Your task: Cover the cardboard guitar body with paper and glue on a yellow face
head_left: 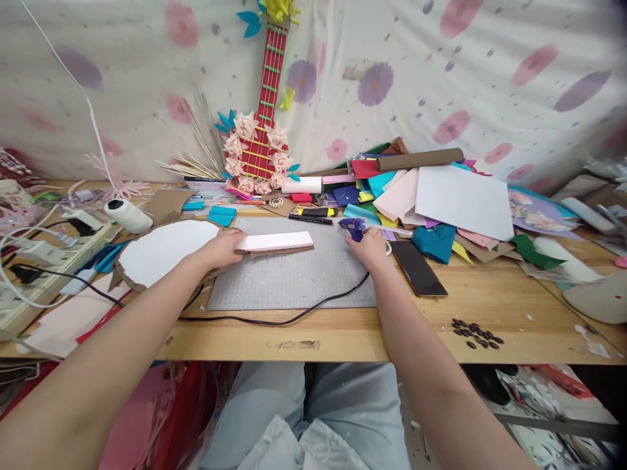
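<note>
While the left hand pins the near end of a long pink-faced cardboard strip flat on the grey cutting mat, fingers closed over its edge, the strip lies across the mat's far part, at about eleven o'clock from the mat's centre. No glue is visible on the pink face; the joining work appears unfinished, judged from this. The right hand is wrapped around a blue glue gun at one o'clock on the mat's far right corner, with the nozzle well apart from the strip. Its black cord trails toward six o'clock. A round white-faced cardboard piece lies at nine o'clock, a phone at three o'clock, and a decorated paper guitar at twelve.
</note>
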Motion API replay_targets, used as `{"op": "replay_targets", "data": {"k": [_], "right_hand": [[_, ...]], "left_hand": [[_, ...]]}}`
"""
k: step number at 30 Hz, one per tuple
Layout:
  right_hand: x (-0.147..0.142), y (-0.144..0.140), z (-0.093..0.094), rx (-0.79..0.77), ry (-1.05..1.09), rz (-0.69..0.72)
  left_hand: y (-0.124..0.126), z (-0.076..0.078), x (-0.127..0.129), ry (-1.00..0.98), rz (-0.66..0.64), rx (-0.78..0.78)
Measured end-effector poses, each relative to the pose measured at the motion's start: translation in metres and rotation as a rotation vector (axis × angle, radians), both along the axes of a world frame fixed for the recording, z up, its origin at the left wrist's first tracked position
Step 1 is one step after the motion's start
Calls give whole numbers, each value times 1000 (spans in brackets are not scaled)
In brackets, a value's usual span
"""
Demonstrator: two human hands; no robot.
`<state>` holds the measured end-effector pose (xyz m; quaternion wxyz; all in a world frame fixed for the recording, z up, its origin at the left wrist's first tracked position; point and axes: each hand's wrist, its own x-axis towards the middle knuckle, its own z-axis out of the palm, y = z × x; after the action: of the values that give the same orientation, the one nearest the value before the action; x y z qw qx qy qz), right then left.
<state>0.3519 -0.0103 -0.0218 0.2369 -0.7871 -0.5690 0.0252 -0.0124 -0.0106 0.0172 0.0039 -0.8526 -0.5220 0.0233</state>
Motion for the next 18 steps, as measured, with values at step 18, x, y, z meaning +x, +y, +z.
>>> {"op": "replay_targets", "data": {"k": [18], "right_hand": [[-79,-14,11,151,-117,738]], "left_hand": [[-18,-12,22,-38,-79,241]]}}
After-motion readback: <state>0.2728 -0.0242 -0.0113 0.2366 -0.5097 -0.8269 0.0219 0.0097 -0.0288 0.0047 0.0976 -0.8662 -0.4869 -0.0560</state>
